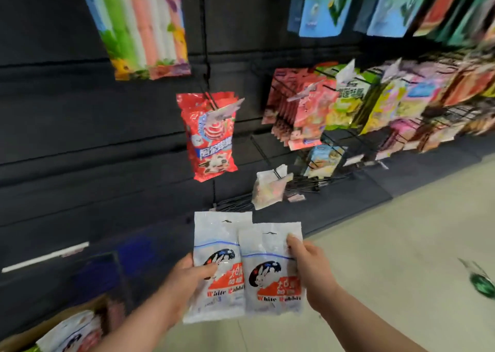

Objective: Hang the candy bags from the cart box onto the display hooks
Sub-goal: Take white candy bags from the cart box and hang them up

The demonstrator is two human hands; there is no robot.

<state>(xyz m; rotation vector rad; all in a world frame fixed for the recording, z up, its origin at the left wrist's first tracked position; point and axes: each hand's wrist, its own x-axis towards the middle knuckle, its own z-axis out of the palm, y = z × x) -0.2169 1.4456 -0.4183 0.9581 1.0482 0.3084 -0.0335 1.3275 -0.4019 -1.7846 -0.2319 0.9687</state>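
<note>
Candy bags (218, 235) abreast, one apiece in left grip (187, 279) and right grip (313, 268), both seemingly clamped.

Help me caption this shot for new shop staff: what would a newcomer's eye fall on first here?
Two White Rabbit candy bags held up low in the centre: the left bag in the left hand, the right bag pinched by the right hand, its edge overlapping the other. Above them a red candy bag hangs alone against the dark wall, and colourful packets crowd together to the right.
</note>
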